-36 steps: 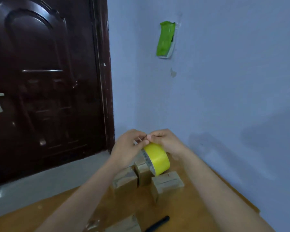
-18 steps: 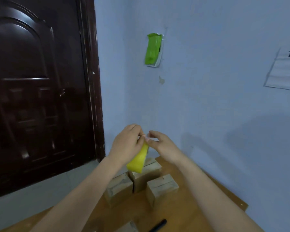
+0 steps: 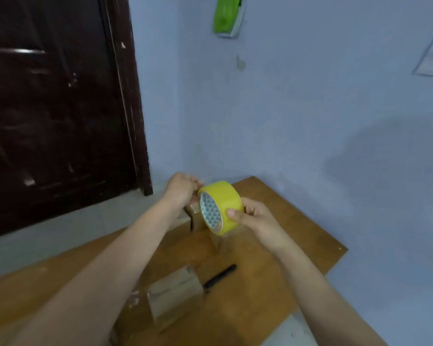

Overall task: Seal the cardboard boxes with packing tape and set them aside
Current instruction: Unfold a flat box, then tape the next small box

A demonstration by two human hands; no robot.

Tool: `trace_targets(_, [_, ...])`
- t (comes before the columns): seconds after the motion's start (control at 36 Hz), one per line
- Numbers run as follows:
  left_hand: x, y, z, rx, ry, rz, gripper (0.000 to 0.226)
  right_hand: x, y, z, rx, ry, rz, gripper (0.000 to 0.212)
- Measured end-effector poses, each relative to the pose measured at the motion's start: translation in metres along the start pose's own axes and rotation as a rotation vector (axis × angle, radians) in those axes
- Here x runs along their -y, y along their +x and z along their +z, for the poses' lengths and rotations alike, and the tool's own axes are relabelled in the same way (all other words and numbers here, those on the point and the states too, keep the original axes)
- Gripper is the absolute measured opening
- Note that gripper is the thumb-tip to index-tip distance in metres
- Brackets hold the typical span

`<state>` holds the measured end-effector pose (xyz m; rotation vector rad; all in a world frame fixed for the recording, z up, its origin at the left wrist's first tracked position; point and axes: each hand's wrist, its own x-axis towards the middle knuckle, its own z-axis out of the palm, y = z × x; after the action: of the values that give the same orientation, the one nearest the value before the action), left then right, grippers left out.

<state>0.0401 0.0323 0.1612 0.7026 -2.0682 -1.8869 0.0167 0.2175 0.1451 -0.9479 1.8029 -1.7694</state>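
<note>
Since half a second ago the yellow packing tape roll [image 3: 220,207] has turned from edge-on to show its patterned core at centre frame, the right hand [image 3: 256,217] now grasping its rim with thumb and fingers while the left hand [image 3: 183,188] curls at the roll's far upper edge, probably picking for the free end, though the pinch itself is too blurred to tell. No strip is drawn yet, so sealing seems not yet begun on the cardboard box [image 3: 174,293] at lower centre. It lies beside a black pen [image 3: 220,275] on the brown wooden tabletop [image 3: 285,216], set against a blue wall [image 3: 310,121], with a dark door [image 3: 55,108] at upper left.
</note>
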Motion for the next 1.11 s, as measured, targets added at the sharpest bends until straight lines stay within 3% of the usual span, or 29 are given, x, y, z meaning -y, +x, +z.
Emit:
trace_targets(0.14, [0.039, 0.01, 0.02, -0.019, 0.106, -0.027, 0.033, -0.023, -0.012, 0.001, -0.096, -0.046, 0.07, 0.012])
trace_targets(0.28, [0.088, 0.024, 0.014, -0.072, 0.275, -0.09, 0.036, -0.066, -0.031, 0.003, -0.048, -0.276, 0.412, 0.038])
trace_targets(0.33, [0.106, 0.023, 0.01, -0.021, 0.404, -0.11, 0.028, -0.086, -0.04, 0.009, -0.044, -0.425, 0.555, 0.046])
trace_targets(0.39, [0.124, 0.023, 0.006, 0.04, 0.516, -0.13, 0.02, -0.099, -0.048, 0.018, -0.048, -0.4, 0.624, 0.046])
trace_targets(0.58, [0.177, 0.023, -0.013, 0.119, 0.555, -0.216, 0.019, -0.134, -0.06, 0.05, 0.071, -0.405, 0.737, 0.055])
trace_targets(0.64, [0.189, 0.023, -0.012, 0.106, 0.542, -0.224, 0.018, -0.143, -0.06, 0.052, 0.066, -0.428, 0.751, 0.043])
trace_targets(0.75, [0.206, 0.024, -0.003, 0.052, 0.587, -0.17, 0.014, -0.161, -0.056, 0.049, 0.047, -0.521, 0.771, 0.039])
trace_targets(0.89, [0.23, 0.024, 0.002, 0.021, 0.516, -0.17, 0.016, -0.169, -0.052, 0.047, 0.033, -0.491, 0.826, 0.053])
trace_targets(0.97, [0.242, 0.021, 0.003, -0.006, 0.463, -0.164, 0.017, -0.173, -0.055, 0.047, 0.068, -0.524, 0.835, 0.049])
trace_targets(1.06, [0.247, 0.023, 0.004, -0.003, 0.457, -0.147, 0.018, -0.175, -0.058, 0.048, 0.05, -0.503, 0.823, 0.068])
trace_targets(1.11, [0.247, 0.025, 0.004, -0.006, 0.455, -0.14, 0.014, -0.176, -0.057, 0.05, 0.035, -0.507, 0.818, 0.061])
